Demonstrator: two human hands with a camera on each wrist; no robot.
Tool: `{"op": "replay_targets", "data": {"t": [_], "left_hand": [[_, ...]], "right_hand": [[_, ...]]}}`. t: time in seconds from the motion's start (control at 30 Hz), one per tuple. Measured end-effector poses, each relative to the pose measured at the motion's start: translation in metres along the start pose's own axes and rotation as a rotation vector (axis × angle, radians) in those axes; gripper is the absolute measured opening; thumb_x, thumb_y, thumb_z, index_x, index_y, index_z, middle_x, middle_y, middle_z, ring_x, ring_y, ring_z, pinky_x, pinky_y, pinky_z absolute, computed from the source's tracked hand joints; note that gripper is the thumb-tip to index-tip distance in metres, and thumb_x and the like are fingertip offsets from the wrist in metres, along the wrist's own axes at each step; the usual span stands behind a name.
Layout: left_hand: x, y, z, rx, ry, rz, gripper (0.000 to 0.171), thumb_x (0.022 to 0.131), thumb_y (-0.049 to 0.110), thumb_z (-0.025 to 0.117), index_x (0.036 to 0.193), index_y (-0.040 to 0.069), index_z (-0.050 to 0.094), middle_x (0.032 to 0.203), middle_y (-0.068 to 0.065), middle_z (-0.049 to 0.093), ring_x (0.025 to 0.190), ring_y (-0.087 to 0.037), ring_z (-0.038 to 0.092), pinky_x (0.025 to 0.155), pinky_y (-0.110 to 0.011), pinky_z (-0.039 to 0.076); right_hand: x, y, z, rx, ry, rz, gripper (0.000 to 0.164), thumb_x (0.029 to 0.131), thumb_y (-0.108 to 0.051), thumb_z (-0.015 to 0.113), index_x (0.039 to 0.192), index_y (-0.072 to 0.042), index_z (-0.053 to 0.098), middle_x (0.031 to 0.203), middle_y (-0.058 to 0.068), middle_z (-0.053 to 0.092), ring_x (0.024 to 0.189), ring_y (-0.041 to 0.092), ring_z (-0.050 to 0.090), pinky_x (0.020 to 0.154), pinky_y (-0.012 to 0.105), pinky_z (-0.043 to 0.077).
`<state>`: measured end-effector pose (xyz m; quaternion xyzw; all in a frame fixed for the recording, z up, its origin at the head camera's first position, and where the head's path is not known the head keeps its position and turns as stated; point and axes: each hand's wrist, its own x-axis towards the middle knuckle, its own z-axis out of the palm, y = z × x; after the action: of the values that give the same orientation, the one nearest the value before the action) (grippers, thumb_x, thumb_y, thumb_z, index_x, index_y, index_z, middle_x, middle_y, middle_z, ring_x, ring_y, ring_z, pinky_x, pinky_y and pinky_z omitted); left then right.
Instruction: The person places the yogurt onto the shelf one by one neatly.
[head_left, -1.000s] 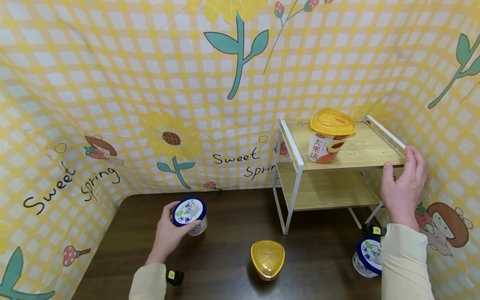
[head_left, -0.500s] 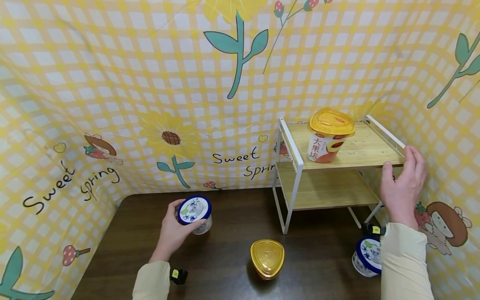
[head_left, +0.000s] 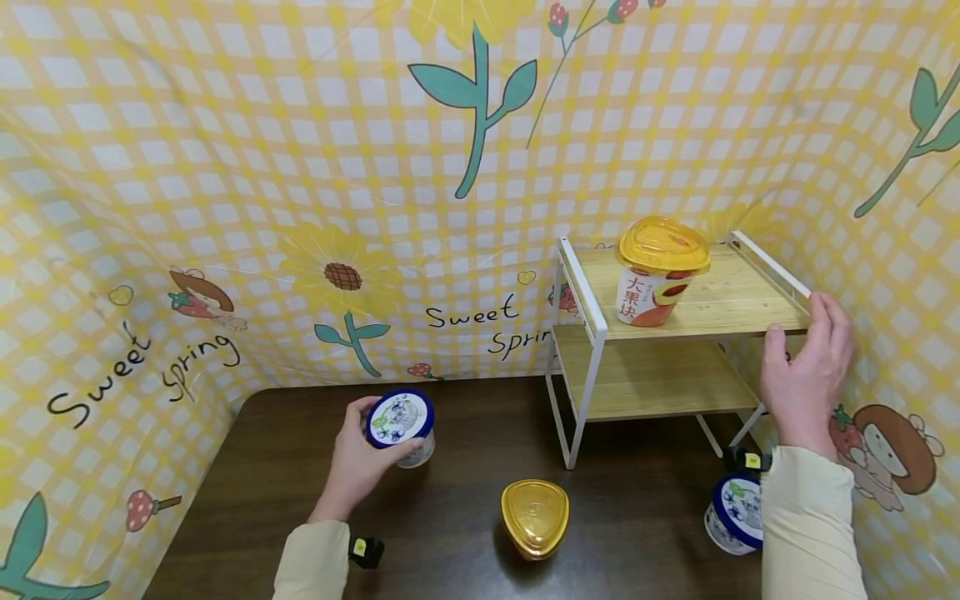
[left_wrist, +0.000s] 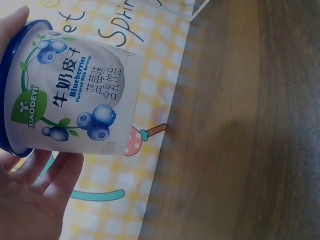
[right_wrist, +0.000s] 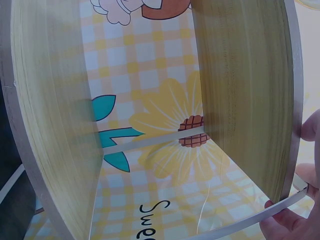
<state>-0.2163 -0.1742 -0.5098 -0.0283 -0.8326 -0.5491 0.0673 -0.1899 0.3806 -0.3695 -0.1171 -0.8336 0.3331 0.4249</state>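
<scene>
My left hand (head_left: 358, 467) grips a blueberry milk cup (left_wrist: 75, 95) with a dark blue lid, thumb on its near side. The left wrist view shows its printed side, raised over the dark table with a shadow below. My right hand (head_left: 808, 379) holds the front right corner of a two-tier wooden shelf (head_left: 738, 300) with a white metal frame. In the right wrist view, the right fingers (right_wrist: 282, 222) lie around the frame and the board edge. On the top tier stands a fruit cup (head_left: 648, 296) with a domed yellow lid, peach pictures on its side.
Another yellow-lidded cup (head_left: 535, 517) stands on the brown table (head_left: 442, 533), front middle. A second blue-lidded cup (head_left: 729, 529) sits at the right, partly hidden by the right sleeve. Checked yellow cloth (head_left: 450, 242) walls the table at the back and both sides.
My left hand has moved a little to the right with the blueberry milk cup in it. The right hand stays at the shelf corner.
</scene>
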Motion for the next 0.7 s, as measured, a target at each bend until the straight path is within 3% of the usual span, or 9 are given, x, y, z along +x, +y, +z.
{"op": "replay_targets", "data": {"t": [0.7], "left_hand": [[0.0003, 0.0049, 0.0077, 0.008, 0.005, -0.007, 0.102, 0.069, 0.048, 0.094, 0.143, 0.009, 0.036, 0.136, -0.016, 0.048, 0.123, -0.034, 0.050, 0.103, -0.055, 0.044]], "right_hand": [[-0.0004, -0.0004, 0.0002, -0.008, -0.013, 0.017, 0.062, 0.102, -0.027, 0.051, 0.159, -0.010, 0.035, 0.161, 0.001, 0.028, 0.147, 0.019, 0.021, 0.120, 0.035, 0.014]]}}
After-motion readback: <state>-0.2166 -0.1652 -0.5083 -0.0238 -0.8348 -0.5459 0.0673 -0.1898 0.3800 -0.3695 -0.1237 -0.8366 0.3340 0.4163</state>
